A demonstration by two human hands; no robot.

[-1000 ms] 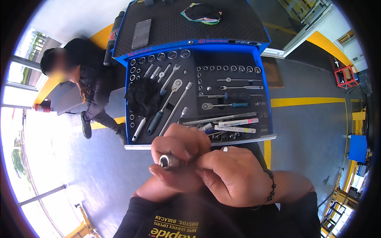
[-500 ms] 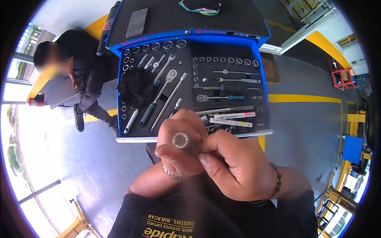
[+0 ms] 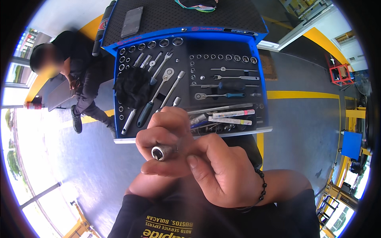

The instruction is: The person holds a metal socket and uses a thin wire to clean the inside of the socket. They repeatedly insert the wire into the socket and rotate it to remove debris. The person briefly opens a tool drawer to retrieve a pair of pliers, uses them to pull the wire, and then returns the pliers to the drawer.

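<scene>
My left hand (image 3: 168, 131) is closed around a silver socket (image 3: 158, 153), whose open end points out to the left between thumb and fingers. The rest of the socket's length is hidden in the grip. Pressed against that hand from the right, my right hand (image 3: 226, 170) has thumb and forefinger pinched together. What it pinches, if anything, is hidden. Both hands are in front of an open blue tool drawer (image 3: 266, 99). Beyond them in the drawer lie a ratchet (image 3: 156, 95) with a dark teal handle and a long extension bar (image 3: 173, 90).
Rows of sockets (image 3: 228, 57) line the drawer's dark foam. A black cloth (image 3: 133, 87) lies at its left, and two white marker-like sticks (image 3: 232, 118) at its right front. A phone (image 3: 132, 22) rests on the cabinet top. Another person (image 3: 75, 71) sits at the left.
Both hands have shifted left and slightly down. The socket has turned, so its open end faces more to the left. The view has moved slightly too.
</scene>
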